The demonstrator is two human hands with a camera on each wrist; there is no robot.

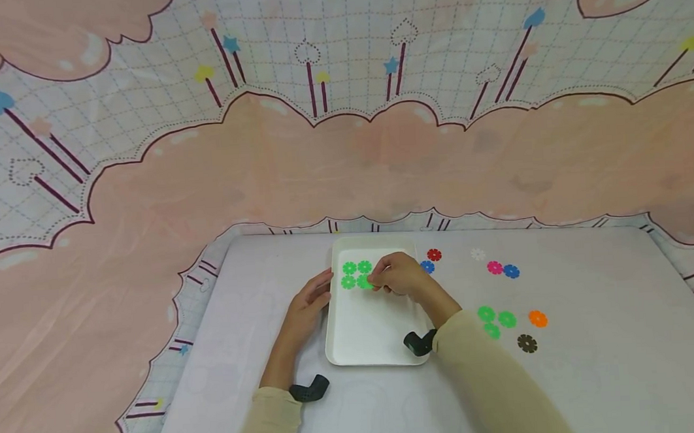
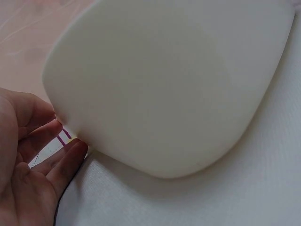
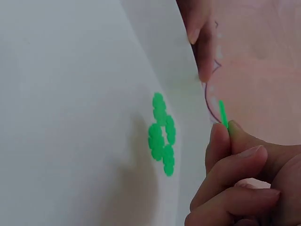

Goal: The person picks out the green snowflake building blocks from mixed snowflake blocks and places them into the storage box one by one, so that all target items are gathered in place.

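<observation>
A white tray (image 1: 377, 346) lies on the table, and several green notched flower discs (image 1: 349, 268) are grouped on its far left part. My left hand (image 1: 307, 310) is at the tray's left side, its fingertips touching the outer wall, as the left wrist view also shows. Above the tray, my right hand (image 1: 403, 275) pinches another green disc (image 3: 223, 113) between thumb and forefinger. That disc stands on edge in the right wrist view, apart from the green discs (image 3: 156, 141) on the tray. In the head view the right hand partly covers the group.
Right of the tray lie red (image 1: 434, 255), blue (image 1: 511, 271), pink (image 1: 494, 267), white (image 1: 478, 254), orange (image 1: 537, 318) and dark brown (image 1: 527, 344) discs. Loose green discs (image 1: 507, 319) lie nearer, by the right sleeve (image 1: 496, 372). A black wrist device (image 1: 420, 343) overhangs the tray's near right corner.
</observation>
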